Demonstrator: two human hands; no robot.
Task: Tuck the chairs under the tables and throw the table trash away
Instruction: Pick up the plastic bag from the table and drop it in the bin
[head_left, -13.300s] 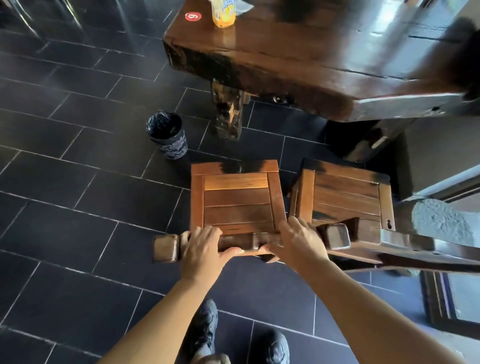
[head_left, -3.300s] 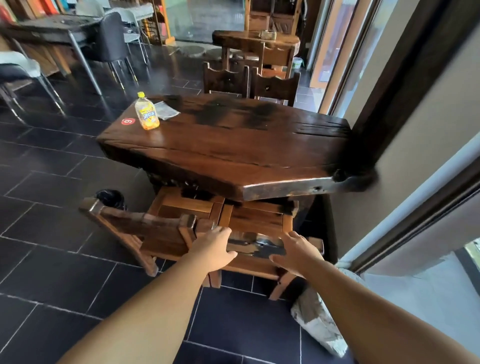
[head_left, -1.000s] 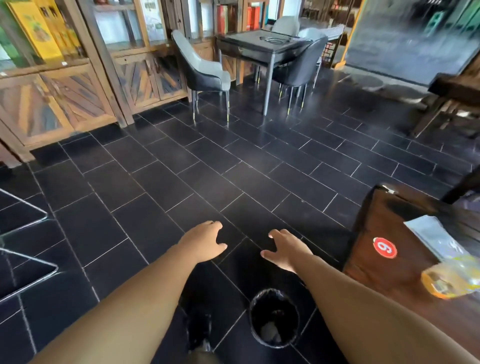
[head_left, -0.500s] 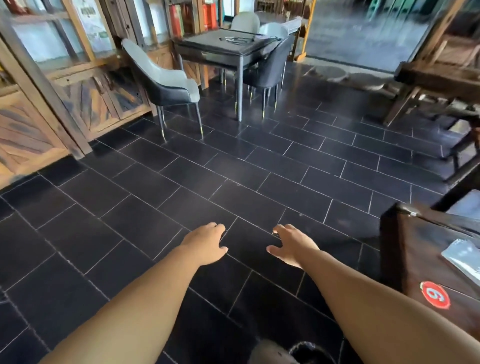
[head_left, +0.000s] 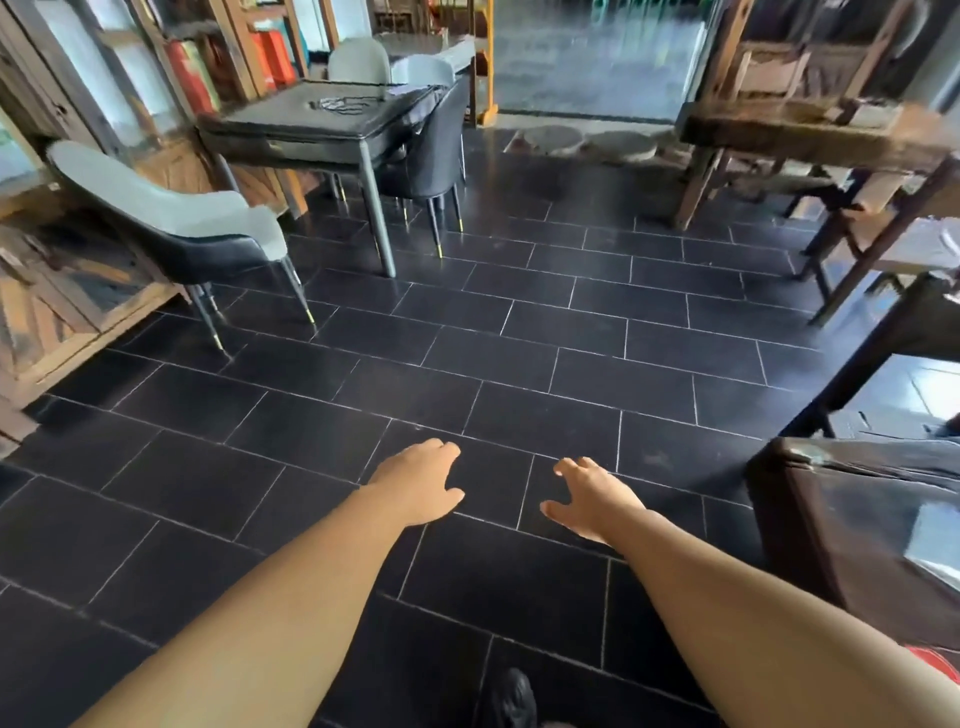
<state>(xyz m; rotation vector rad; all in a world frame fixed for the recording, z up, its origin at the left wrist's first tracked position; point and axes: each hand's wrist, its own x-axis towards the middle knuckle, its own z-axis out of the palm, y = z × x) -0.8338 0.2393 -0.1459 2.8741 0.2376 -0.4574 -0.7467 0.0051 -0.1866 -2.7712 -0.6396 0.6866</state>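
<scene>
Head view, looking across a black tiled floor (head_left: 519, 332).

Left hand (head_left: 421, 480): palm down over the floor, fingers (head_left: 441, 448) loosely extended and close together, holding nothing.
Right hand (head_left: 592, 499): palm down, fingers (head_left: 576, 465) slightly spread, thumb out to the side, holding nothing. The two hands are near each other and not touching.

Pale-grey-backed chair with black seat and thin metal legs (head_left: 171, 223): at left, standing apart from the grey square desk (head_left: 322, 124), beside the wooden cabinets (head_left: 62, 291).
Dark upholstered chair (head_left: 436, 150): pushed close against the right side of the grey desk. Two pale chair backs (head_left: 358, 60) show behind it.
Small dark item on the grey desk top (head_left: 343, 104): too blurred to identify.

Dark brown thick-slab wooden desk (head_left: 857, 519): corner at lower right, just beside the right forearm.
Rough light-wood desk (head_left: 810, 130): upper right, with wooden chairs around it, blurred.

Black shoe (head_left: 511, 696): bottom edge, between the forearms.
</scene>
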